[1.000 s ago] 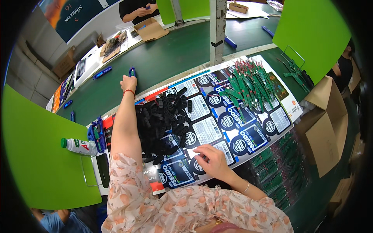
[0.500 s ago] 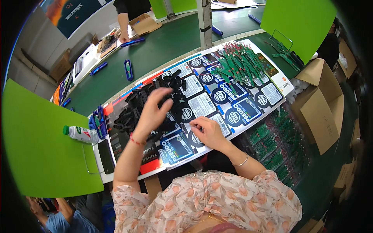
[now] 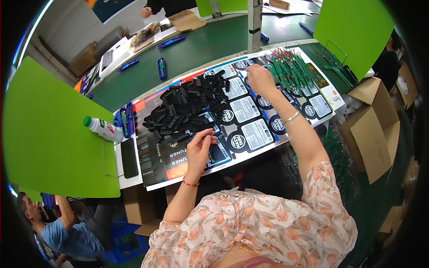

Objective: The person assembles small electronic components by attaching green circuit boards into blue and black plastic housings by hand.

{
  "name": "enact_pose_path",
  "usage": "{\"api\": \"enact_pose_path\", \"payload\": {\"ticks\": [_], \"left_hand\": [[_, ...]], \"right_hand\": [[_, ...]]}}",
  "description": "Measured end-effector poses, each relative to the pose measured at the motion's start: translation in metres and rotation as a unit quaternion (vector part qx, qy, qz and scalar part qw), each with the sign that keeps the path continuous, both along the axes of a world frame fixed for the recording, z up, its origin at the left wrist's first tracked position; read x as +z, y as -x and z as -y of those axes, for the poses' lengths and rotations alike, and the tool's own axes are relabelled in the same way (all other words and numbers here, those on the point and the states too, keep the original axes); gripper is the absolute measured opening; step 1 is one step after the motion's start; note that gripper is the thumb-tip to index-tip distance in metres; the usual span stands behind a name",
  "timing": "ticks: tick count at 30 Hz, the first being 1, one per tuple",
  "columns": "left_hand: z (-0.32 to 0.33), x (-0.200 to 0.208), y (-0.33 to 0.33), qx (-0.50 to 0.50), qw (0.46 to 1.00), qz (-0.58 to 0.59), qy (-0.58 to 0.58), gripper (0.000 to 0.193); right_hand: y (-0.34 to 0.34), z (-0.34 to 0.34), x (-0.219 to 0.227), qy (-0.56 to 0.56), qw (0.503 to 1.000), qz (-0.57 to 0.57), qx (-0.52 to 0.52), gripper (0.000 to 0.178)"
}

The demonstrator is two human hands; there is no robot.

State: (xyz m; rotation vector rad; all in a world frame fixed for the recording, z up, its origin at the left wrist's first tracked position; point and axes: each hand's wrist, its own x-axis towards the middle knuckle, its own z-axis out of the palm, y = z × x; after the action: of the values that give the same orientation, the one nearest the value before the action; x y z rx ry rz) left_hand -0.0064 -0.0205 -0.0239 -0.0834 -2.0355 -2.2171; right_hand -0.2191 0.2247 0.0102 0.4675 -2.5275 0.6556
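Observation:
My left hand (image 3: 199,149) is closed in a pinch above the near edge of the printed sheet, just below a large heap of small black plastic parts (image 3: 178,109). Whatever sits between its fingertips is too small to make out. Stretched forward, my right hand (image 3: 260,80) hovers over the far part of the sheet, beside a pile of narrow green circuit boards (image 3: 290,71) with red wires. Its fingers are bent and pressed together; their tips are partly hidden, so any held thing is unclear.
A white bottle with green cap (image 3: 103,128), a blue device (image 3: 127,118) and a dark phone (image 3: 129,158) stand at left beside a green panel (image 3: 53,134). At right is an open carton (image 3: 373,129). More blue devices (image 3: 161,68) lie on the green conveyor (image 3: 201,47).
My left hand has drawn back from the black heap toward the near edge. My right hand has reached far forward to beside the circuit boards. The view has shifted.

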Motion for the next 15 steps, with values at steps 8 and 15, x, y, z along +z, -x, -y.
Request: {"api": "enact_pose_path", "payload": {"ticks": [8,15], "left_hand": [[-0.005,-0.006,-0.003,-0.007,0.998,-0.033,0.045,0.022],[-0.003,0.000,-0.003,-0.019,0.998,-0.034,0.042,0.022]], "right_hand": [[0.061,0.088,-0.025,-0.087,0.988,0.006,0.129,0.031],[0.050,0.084,-0.023,-0.108,0.991,0.065,0.055,0.021]]}}
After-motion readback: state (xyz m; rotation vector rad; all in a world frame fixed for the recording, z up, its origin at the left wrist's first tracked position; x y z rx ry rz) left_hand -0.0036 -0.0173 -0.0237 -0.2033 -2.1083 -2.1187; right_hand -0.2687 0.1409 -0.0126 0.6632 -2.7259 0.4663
